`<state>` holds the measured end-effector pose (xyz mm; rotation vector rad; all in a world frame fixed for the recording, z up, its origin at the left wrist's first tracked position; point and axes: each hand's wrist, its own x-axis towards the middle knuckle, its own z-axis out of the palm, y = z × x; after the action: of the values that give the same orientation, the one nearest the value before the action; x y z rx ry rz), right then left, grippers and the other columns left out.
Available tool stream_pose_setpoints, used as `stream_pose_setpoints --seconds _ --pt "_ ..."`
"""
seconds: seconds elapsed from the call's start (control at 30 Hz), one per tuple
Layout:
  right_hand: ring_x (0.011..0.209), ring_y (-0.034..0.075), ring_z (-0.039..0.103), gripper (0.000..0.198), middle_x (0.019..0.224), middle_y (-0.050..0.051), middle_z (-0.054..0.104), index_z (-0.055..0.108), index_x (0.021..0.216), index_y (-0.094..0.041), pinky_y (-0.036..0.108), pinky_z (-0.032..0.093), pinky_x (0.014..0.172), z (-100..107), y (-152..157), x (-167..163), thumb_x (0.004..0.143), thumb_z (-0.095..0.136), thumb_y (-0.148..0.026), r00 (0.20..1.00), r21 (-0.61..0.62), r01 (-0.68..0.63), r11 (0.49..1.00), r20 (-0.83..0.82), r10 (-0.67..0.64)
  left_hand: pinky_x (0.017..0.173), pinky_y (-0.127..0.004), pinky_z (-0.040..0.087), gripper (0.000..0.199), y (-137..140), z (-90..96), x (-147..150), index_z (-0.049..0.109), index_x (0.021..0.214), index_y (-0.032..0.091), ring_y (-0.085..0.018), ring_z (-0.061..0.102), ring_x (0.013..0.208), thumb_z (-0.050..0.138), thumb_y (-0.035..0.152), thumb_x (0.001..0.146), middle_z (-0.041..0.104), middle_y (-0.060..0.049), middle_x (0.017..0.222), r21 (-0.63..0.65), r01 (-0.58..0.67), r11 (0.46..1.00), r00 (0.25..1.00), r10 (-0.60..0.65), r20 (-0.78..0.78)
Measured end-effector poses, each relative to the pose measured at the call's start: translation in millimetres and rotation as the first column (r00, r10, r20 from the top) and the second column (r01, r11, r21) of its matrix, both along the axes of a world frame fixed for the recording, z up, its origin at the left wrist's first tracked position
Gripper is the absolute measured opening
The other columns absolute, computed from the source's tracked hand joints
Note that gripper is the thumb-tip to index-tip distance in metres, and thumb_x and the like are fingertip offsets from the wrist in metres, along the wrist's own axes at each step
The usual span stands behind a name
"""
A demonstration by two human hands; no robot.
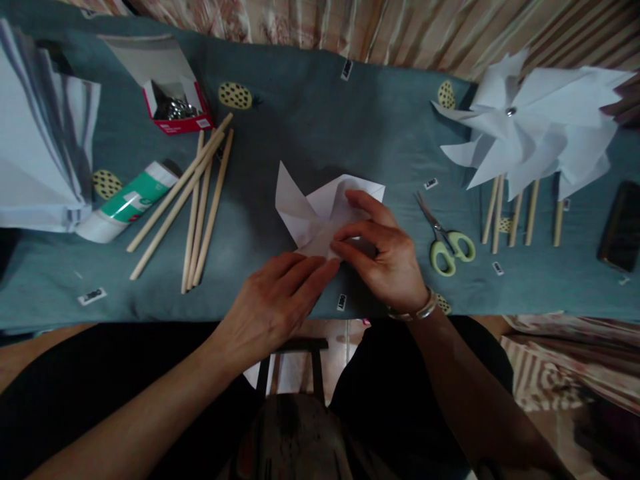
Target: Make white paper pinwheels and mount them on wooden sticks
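A white paper pinwheel (320, 212), partly folded, lies in front of me near the table's front edge. One pointed blade stands up at its left, and another part spreads to the upper right. My left hand (283, 293) is at the lower edge of the paper, its fingers pressed together on it. With thumb and fingers bent, my right hand (383, 247) pinches a fold of the same paper from the right. The two hands' fingertips nearly meet, and they hide the lower part of the pinwheel. A bracelet circles my right wrist.
Green-handled scissors (443, 240) lie to the right, blades apart. Finished white pinwheels (520, 127) on sticks are piled beyond, near a dark phone (620, 227). At left are wooden sticks (200, 220), a glue tube (133, 200), an open red box of metal fasteners (183, 123) and paper sheets (40, 147).
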<state>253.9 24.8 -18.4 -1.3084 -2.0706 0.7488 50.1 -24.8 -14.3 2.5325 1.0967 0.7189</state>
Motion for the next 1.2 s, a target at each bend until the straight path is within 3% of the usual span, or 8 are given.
stream_pose_setpoints --seconds 0.17,0.8,1.0,1.2 --pt "0.135 0.028 0.048 0.006 0.144 0.004 0.053 0.07 0.089 -0.025 0.054 0.04 0.113 -2.7 1.9 -3.5 0.087 0.064 -0.022 0.999 0.0 0.023 1.0 0.025 -0.023 0.084 -0.038 0.059 0.029 -0.8 -0.7 1.7 0.058 0.124 0.013 -0.022 0.065 0.1 0.052 0.014 0.095 0.07 -0.011 0.106 -0.041 0.001 0.999 1.0 -0.002 -0.024" --pt "0.129 0.031 0.053 0.006 0.14 0.005 0.055 0.067 0.085 -0.026 0.053 0.047 0.106 -5.4 0.8 -13.4 0.087 0.064 -0.021 0.993 0.069 0.09 0.994 0.077 -0.095 0.081 -0.037 0.058 0.027 -1.2 -2.7 2.9 0.058 0.121 0.013 -0.022 0.062 0.094 0.051 0.013 0.095 0.067 -0.01 0.102 -0.04 -0.046 0.998 0.999 0.045 -0.024" --pt "0.13 0.031 0.052 0.008 0.142 0.004 0.054 0.068 0.086 -0.026 0.053 0.045 0.108 -5.8 -0.1 -14.4 0.088 0.063 -0.02 0.994 0.052 0.097 0.994 0.052 -0.099 0.081 -0.037 0.058 0.028 -1.5 -2.6 2.8 0.057 0.121 0.01 -0.022 0.061 0.095 0.053 0.012 0.094 0.067 -0.011 0.102 -0.021 -0.041 0.999 0.999 0.041 -0.02" --pt "0.126 0.029 0.056 0.007 0.138 0.003 0.058 0.066 0.082 -0.026 0.05 0.048 0.105 -12.6 1.5 -12.7 0.083 0.068 -0.019 0.995 0.12 0.099 0.988 0.0 -0.099 0.08 -0.037 0.058 0.026 -0.4 -2.1 2.4 0.057 0.121 0.011 -0.022 0.06 0.094 0.051 0.014 0.096 0.066 -0.01 0.101 -0.045 -0.047 0.998 0.999 0.047 -0.017"
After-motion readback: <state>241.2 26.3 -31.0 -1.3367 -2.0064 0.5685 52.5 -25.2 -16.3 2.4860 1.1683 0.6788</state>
